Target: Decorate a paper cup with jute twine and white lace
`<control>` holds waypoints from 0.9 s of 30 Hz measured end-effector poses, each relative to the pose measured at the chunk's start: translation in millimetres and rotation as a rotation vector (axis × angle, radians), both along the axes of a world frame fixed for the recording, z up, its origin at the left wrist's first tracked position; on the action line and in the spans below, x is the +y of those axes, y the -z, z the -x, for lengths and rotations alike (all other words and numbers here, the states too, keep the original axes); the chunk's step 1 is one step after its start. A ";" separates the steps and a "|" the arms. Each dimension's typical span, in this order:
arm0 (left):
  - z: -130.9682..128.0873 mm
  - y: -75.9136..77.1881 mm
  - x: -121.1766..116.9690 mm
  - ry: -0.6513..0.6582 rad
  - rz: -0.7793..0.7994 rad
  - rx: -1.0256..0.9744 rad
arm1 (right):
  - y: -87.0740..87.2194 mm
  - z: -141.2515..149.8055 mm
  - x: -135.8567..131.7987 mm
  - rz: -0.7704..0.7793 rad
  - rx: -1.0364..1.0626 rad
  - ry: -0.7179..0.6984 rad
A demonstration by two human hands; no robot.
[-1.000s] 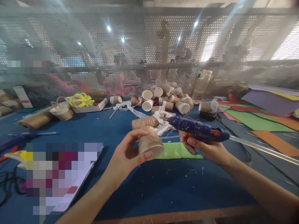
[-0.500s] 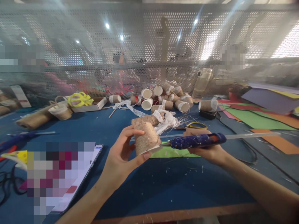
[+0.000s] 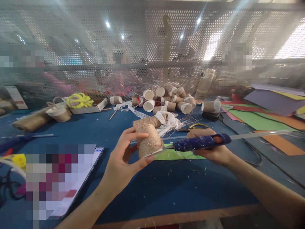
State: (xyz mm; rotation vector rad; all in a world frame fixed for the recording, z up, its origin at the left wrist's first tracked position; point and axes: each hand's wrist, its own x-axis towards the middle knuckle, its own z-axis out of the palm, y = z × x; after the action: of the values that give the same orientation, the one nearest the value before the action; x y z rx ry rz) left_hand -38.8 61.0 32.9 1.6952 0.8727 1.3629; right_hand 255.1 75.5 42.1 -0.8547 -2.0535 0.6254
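Observation:
Tilted in the fingers of my left hand (image 3: 126, 156) is a paper cup (image 3: 149, 140) wrapped in brown twine, its pale rim turned down toward me. My right hand (image 3: 212, 148) grips a blue glue gun (image 3: 197, 143), with a long clear glue stick (image 3: 259, 135) sticking out of its back. The metal nozzle is at the cup's rim; whether it touches cannot be made out. Below them lies a strip of green paper (image 3: 181, 155). Just behind the cup are a roll of twine (image 3: 146, 121) and crumpled white lace (image 3: 170, 124).
Several twine-wrapped cups (image 3: 184, 107) lie heaped at the back, near a bottle (image 3: 205, 84). Scissors (image 3: 199, 126) rest behind the glue gun. Coloured paper sheets (image 3: 252, 116) cover the right side. A phone (image 3: 78, 187) and a second glue gun (image 3: 20, 141) lie at left.
The whole view has shifted slightly. Both hands keep their holds, and the glue gun's nozzle stays at the cup's rim, with the cup tilted a touch differently.

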 end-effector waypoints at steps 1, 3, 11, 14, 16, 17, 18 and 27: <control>0.9 0.4 0.1 0.003 -0.013 0.028 | 0.4 -0.3 0.0 0.002 -0.002 -0.001; 2.3 0.7 0.3 0.008 -0.034 0.063 | 1.0 -0.6 0.1 -0.003 -0.009 0.003; 1.0 1.9 -2.2 -0.064 -0.044 0.143 | -1.0 2.5 -1.8 -0.021 -0.014 0.004; 1.1 3.1 -2.5 -0.086 -0.041 0.163 | -2.8 3.8 -2.3 -0.040 -0.021 0.001; 1.7 3.3 -1.7 -0.085 -0.051 0.185 | -3.6 4.0 -2.4 -0.043 -0.031 0.002; 2.1 3.2 -1.1 -0.085 -0.057 0.185 | -3.8 3.8 -2.3 -0.043 -0.033 0.003; 2.5 3.1 -0.5 -0.081 -0.061 0.176 | -3.7 3.4 -2.2 -0.043 -0.034 0.007; 0.8 -1.2 2.5 -0.023 -0.047 0.013 | -3.9 -1.2 -1.2 -0.034 -0.040 0.048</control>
State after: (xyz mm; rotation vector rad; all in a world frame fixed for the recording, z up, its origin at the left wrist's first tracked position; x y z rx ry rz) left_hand -39.6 63.5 34.1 1.7370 0.8762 1.3990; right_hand 256.3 74.3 46.0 -0.9006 -2.0670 0.5495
